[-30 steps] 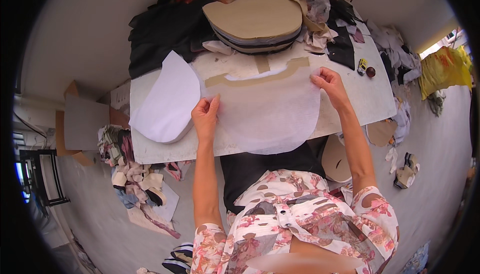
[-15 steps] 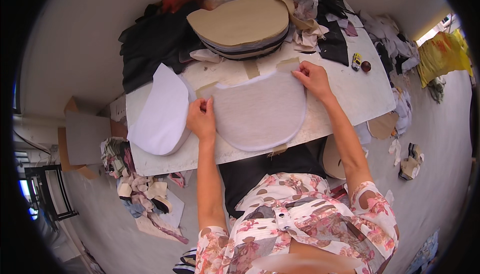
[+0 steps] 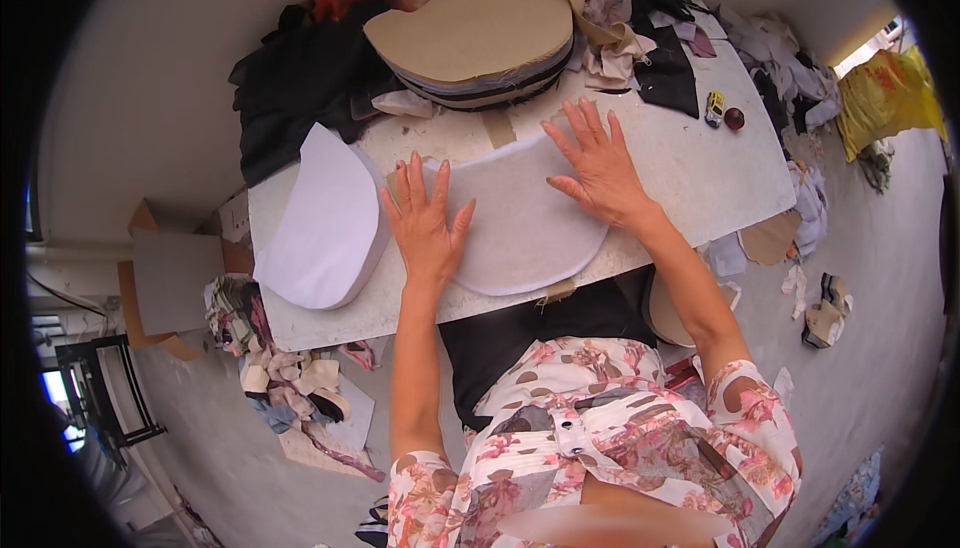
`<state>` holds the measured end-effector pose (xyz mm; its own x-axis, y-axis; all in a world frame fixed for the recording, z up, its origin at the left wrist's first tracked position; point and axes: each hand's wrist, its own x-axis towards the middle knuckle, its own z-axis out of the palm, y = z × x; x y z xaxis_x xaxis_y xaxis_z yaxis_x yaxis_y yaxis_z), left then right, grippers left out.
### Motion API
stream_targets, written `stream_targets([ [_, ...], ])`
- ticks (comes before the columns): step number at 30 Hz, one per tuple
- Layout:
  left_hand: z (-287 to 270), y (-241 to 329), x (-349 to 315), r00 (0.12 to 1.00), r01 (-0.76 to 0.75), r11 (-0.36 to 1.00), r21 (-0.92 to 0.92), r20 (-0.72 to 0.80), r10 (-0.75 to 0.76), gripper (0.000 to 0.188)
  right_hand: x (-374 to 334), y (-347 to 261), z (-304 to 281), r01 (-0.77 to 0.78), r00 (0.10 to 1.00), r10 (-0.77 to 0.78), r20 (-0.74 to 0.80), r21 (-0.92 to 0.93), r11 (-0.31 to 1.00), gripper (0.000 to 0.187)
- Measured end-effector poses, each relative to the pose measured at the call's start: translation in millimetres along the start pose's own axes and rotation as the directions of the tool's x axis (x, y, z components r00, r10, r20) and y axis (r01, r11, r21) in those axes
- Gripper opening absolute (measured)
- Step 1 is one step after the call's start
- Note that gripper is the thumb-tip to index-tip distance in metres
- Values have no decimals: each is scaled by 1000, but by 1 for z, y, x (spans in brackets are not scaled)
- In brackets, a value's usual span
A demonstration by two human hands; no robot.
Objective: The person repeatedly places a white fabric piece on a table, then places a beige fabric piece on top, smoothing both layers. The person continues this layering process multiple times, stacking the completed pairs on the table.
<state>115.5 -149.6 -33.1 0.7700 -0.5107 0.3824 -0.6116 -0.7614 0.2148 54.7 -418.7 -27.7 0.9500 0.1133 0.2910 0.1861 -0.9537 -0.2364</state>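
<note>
A greyish, half-round fabric piece (image 3: 515,218) with a white edge lies flat on the white table in front of me. My left hand (image 3: 425,233) rests palm down on its left end, fingers spread. On its upper right end lies my right hand (image 3: 602,176), also flat with the fingers apart. Neither hand grips anything. Strips of tan tape (image 3: 498,129) show on the table above the piece, and another bit of tape (image 3: 557,293) is at the near edge. Left of my left hand stands a stack of white curved pieces (image 3: 325,223).
A thick stack of beige-topped curved pieces (image 3: 475,33) sits at the table's (image 3: 690,173) back. Black cloth (image 3: 305,98) lies at the back left. A toy car (image 3: 715,108) and a dark red ball (image 3: 735,119) are at the right. Scraps (image 3: 300,388) litter the floor.
Both hands have gone from pinching the fabric piece's upper corners to lying flat and spread on it. The piece stays in about the same place.
</note>
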Motion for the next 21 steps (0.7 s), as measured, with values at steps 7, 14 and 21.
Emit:
stream_targets([
  [7,11,-7,-4,983,84,996,-34,167,-77,66,-1,5,16,-6,991,17,130,-85,996,64],
  [14,6,-6,-7,993,118,974,-191,20,-116,63,65,-14,-23,51,947,50,-316,302,952,32],
  [21,-14,2,15,924,54,903,-426,-321,-207,34,190,-17,2,73,960,-11,-281,213,974,11],
])
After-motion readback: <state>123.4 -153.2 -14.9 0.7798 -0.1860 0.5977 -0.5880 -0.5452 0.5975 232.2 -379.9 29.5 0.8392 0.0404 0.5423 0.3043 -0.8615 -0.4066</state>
